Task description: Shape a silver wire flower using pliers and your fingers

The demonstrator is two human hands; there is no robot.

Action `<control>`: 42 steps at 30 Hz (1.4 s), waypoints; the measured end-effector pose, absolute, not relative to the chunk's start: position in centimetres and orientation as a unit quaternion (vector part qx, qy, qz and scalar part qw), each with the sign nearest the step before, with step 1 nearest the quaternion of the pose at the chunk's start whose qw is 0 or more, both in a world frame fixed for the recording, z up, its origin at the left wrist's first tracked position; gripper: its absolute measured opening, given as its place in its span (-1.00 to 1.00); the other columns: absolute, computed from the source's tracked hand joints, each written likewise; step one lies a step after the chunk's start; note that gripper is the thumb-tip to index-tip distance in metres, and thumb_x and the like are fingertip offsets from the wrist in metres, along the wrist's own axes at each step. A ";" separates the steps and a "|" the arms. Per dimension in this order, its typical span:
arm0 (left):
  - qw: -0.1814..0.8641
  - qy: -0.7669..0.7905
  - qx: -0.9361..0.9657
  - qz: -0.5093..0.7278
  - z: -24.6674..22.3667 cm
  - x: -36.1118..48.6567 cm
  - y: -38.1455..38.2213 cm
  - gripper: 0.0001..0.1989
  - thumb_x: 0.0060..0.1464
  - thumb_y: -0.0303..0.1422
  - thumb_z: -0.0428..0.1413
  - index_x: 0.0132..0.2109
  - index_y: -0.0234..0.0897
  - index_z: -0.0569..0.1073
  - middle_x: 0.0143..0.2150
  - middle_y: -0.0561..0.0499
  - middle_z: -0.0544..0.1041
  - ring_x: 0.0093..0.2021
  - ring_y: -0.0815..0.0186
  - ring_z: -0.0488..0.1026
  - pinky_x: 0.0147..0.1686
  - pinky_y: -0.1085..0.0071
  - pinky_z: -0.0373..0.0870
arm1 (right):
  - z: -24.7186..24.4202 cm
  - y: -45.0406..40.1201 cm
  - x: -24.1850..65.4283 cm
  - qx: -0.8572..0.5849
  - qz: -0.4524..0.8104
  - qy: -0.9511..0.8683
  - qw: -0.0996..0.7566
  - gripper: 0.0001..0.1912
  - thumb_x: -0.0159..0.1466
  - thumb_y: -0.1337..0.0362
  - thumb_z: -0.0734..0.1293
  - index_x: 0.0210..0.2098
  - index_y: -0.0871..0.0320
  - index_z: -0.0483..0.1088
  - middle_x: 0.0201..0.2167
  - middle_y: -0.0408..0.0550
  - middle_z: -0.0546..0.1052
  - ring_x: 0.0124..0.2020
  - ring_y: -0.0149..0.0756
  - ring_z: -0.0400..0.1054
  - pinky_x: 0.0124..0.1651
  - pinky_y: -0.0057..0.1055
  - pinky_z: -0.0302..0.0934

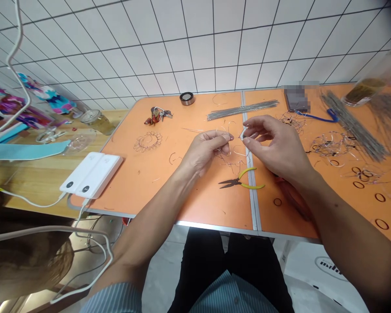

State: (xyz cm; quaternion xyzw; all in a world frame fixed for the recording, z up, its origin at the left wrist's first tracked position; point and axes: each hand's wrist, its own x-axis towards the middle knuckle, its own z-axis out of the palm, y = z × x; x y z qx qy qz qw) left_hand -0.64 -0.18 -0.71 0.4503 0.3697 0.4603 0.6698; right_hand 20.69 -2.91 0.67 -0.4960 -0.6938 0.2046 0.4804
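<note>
My left hand (211,145) is closed, thumb and fingertips pinching a thin bent wire (230,127) whose loops rise above and to the right of the fingers. My right hand (276,145) is just right of it, fingers curled, thumb and a fingertip together at a fine wire end; whether this is the same wire I cannot tell. Below the hands lie pliers (237,181) with yellow handles, jaws pointing left. Loose wire bits are on the orange table (195,200) under the hands. A flower-shaped wire ring (148,141) rests to the left.
Behind the hands lie a bundle of straight wires (243,109), a tape roll (187,98) and keys (158,115). On the right are more wires (355,126), wire rings (334,143) and small dark rings (380,198). A red-handled tool (293,198) is partly under my right forearm. White power banks (91,174) sit left.
</note>
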 end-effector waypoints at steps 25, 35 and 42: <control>0.662 0.360 0.512 0.413 0.4 -0.9 -0.6 -0.51 0.31 0.11 0.40 -0.22 -0.28 0.70 -0.29 -0.08 0.76 -0.28 0.30 0.63 0.02 0.30 0.56 | 1.0 -3.2 20.7 -0.516 0.234 -0.669 0.481 -0.68 0.30 0.35 0.52 0.04 0.00 0.65 -0.24 -0.12 0.72 -0.19 -0.14 0.63 -0.04 -0.12 0.53; 0.665 0.362 0.502 0.419 0.6 -0.9 -0.7 -0.71 0.39 -0.17 0.30 -0.22 -0.29 0.73 -0.32 -0.07 0.74 -0.28 0.32 0.63 -0.03 0.35 0.54 | 0.9 -3.0 20.8 -0.513 0.234 -0.671 0.481 -0.68 0.28 0.35 0.52 0.02 -0.02 0.64 -0.24 -0.13 0.73 -0.18 -0.14 0.66 -0.05 -0.13 0.57; 0.665 0.365 0.500 0.419 0.9 -0.9 -0.7 -0.74 0.41 -0.25 0.26 -0.24 -0.29 0.72 -0.33 -0.06 0.74 -0.30 0.34 0.62 -0.06 0.38 0.53 | 1.1 -3.1 20.7 -0.518 0.231 -0.674 0.473 -0.70 0.30 0.35 0.51 0.01 -0.03 0.62 -0.24 -0.13 0.72 -0.19 -0.15 0.66 -0.04 -0.12 0.56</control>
